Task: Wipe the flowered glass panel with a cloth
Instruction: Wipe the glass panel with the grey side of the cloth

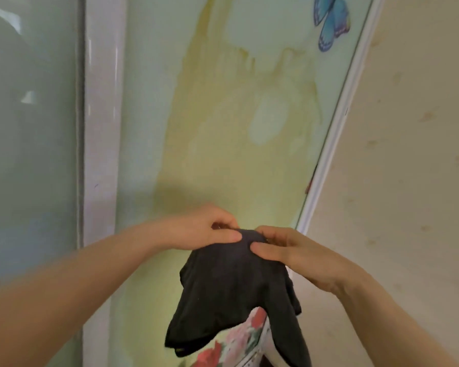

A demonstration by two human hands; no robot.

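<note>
Both forearms enter from the lower corners and meet at lower centre, in front of the flowered glass panel (223, 128), a pale green pane with a broad yellowish stain running down its middle. A blue butterfly (331, 22) is printed at upper right, cut by the top edge; red and pink flowers (239, 340) show at bottom centre, partly covered. A white frame strip (101, 128) borders the panel on the left, with frosted glass (29, 128) beyond it. A second white strip (337, 144) slants along the right side, next to a cream, spotted wall (408, 154). Image is soft; stain texture unclear. Black cloth (233, 292) hangs from the hands, its lower tip cut off. Left hand (204, 229) and right hand (292, 255) each pinch the cloth's top edge, fingers curled, thumbs pressed on the fabric.
</note>
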